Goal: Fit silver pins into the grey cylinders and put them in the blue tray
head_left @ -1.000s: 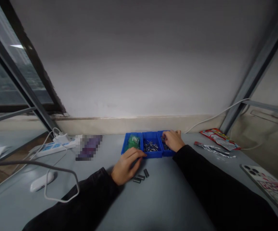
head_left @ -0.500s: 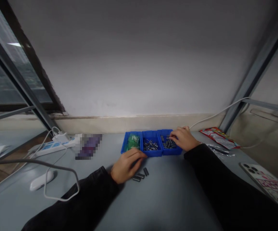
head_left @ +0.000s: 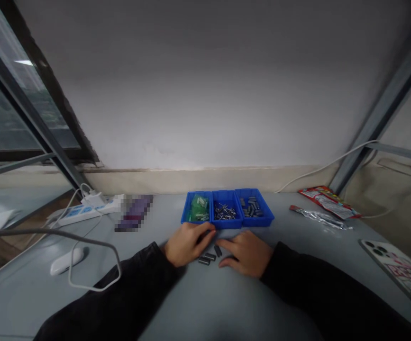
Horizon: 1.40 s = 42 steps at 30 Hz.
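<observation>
My left hand [head_left: 186, 244] lies on the grey table [head_left: 226, 298], fingers stretched toward the front edge of a blue three-part tray [head_left: 226, 223]. My right hand [head_left: 246, 252] rests flat beside it, fingers pointing left, tips next to three small dark cylinders [head_left: 210, 256] that lie loose between the two hands. Nothing shows in either hand. The tray's left part holds green pieces [head_left: 198, 208], the middle part small metal pins [head_left: 224, 210], and the right part several dark cylinders [head_left: 251, 207].
A white power strip [head_left: 87, 210] with a plugged charger and cables lies at the left, with a white mouse-like device [head_left: 66, 260] nearer me. Red and silver packets [head_left: 328, 201] lie at the right, and a phone [head_left: 400, 270] sits face down near the right edge. A wall stands close behind.
My right hand left the tray's right compartment and came back down to the table beside the three loose cylinders. My left hand stayed in place.
</observation>
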{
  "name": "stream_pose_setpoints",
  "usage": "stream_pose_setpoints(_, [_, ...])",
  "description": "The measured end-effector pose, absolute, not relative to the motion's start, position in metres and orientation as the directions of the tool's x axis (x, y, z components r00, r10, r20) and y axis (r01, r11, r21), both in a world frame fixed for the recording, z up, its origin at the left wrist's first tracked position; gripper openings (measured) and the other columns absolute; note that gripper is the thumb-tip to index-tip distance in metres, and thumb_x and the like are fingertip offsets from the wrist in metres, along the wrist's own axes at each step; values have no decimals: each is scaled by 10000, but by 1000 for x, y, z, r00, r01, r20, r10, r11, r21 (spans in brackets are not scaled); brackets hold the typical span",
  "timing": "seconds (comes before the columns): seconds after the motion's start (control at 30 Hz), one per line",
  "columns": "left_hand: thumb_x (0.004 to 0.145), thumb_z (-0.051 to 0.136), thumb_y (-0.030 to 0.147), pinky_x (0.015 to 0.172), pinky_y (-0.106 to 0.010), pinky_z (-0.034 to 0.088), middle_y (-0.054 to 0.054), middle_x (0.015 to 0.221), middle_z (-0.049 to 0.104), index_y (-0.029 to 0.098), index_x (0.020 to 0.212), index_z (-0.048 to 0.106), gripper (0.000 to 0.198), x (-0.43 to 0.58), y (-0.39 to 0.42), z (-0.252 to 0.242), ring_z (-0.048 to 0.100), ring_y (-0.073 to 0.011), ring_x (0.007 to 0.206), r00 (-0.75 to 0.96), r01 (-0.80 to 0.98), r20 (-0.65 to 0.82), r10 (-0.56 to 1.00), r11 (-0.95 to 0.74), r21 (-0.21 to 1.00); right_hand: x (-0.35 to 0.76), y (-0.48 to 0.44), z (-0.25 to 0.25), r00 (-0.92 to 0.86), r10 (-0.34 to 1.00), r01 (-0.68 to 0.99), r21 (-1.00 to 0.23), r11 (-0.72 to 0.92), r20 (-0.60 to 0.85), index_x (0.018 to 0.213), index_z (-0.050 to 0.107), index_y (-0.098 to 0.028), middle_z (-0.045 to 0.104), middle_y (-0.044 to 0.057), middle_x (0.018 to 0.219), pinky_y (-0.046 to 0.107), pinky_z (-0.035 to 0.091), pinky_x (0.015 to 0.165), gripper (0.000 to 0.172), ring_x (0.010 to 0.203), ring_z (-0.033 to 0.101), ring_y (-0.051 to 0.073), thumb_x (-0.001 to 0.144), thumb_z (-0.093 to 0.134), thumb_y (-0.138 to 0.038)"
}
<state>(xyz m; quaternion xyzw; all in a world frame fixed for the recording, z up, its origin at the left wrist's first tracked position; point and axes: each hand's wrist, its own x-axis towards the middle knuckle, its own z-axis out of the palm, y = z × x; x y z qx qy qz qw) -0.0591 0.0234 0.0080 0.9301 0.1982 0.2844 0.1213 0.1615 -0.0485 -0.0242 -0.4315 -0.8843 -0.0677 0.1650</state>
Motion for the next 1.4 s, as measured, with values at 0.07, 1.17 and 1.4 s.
stream_pose_setpoints(0.07, [1032, 485, 268, 571, -226, 500, -8, 707, 658, 161, 1013, 667, 213, -58, 22, 7, 608, -113, 566, 775, 284, 479, 413, -904, 319, 162, -45, -28, -550, 756, 795, -56, 604, 357, 1120, 672, -247, 710, 18, 783, 311, 367, 548, 302, 663, 658, 202, 892, 705, -442])
stream_pose_setpoints(1.17, [950, 619, 225, 693, -261, 528, -31, 807, 678, 134, 987, 654, 104, -53, 12, 12, 636, -122, 724, 688, 123, 560, 460, -836, 535, 166, -42, -12, -406, 552, 713, -125, 690, 728, 1138, 573, -196, 674, 6, 989, 274, 515, 679, 178, 808, 672, 144, 978, 611, -266])
stream_pose_setpoints(1.4, [965, 623, 247, 706, -281, 544, -48, 832, 694, 136, 977, 659, 117, -53, 12, 13, 648, -133, 751, 688, 118, 578, 439, -854, 507, 167, -42, -11, -416, 550, 688, -146, 711, 724, 1064, 583, -185, 655, 10, 943, 262, 497, 697, 77, 823, 656, 134, 1013, 550, -231])
